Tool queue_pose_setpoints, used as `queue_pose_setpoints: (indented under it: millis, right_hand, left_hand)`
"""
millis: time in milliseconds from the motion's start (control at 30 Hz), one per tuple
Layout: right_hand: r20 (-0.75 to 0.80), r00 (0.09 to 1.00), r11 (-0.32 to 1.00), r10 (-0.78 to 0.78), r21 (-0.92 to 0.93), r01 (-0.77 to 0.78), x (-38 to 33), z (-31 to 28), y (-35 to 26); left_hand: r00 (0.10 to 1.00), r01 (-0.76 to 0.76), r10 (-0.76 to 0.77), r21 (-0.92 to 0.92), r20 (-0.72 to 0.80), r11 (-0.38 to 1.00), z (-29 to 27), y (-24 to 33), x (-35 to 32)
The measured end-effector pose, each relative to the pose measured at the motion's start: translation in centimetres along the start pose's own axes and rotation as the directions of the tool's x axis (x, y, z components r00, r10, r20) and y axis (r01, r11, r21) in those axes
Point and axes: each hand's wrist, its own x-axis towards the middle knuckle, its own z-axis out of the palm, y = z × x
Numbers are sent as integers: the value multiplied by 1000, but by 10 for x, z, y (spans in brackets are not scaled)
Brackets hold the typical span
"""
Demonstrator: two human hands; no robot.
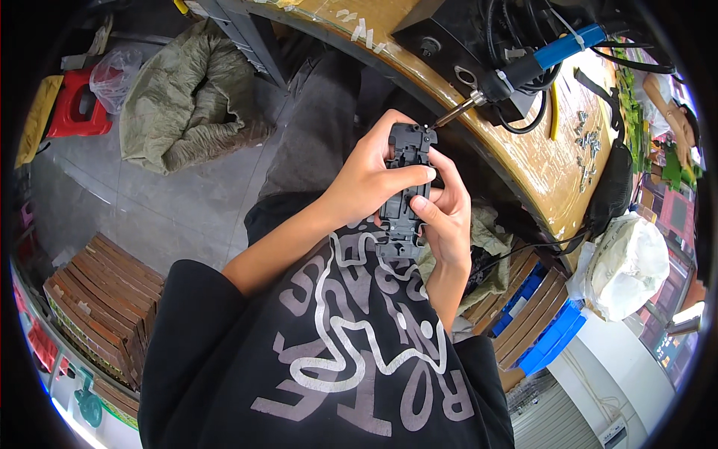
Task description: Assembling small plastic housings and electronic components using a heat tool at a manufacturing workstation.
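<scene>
Black plastic part [400, 207] sits mid-frame, left-hand grip [372, 173] and right-hand grip [450, 215] both clasping its edges; keeping it steady and square to the screwdriver [521, 72], tip at its upper corner, contact unclear, seems wise. Screws [594, 140] dot the worktop [538, 157], upper right.

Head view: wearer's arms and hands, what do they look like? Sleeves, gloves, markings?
Left hand and right hand are bare: no gloves, and no watch or bracelet shows. Forearms are uncovered too, no cables or markings visible. Sleeves are short, loose, plain black, like the shirt, which has greyish lettering.
</scene>
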Motion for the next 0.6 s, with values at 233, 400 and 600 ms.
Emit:
queue_pose_setpoints:
  millis: [233, 400, 600]
  right_hand:
    - [-4, 1000, 1000, 9, 4, -9, 1, 3, -2]
    - [8, 1000, 1000, 0, 4, 0, -1, 3, -3]
    - [-22, 1000, 1000, 16, 16, -15, 0, 7, -1]
  left_hand:
    - [1000, -2, 2, -22, -9, 1000, -1, 3, 0]
    - [999, -31, 31, -42, -9, 999, 2, 5, -2]
    - [1000, 27, -27, -33, 4, 999, -3, 1, 0]
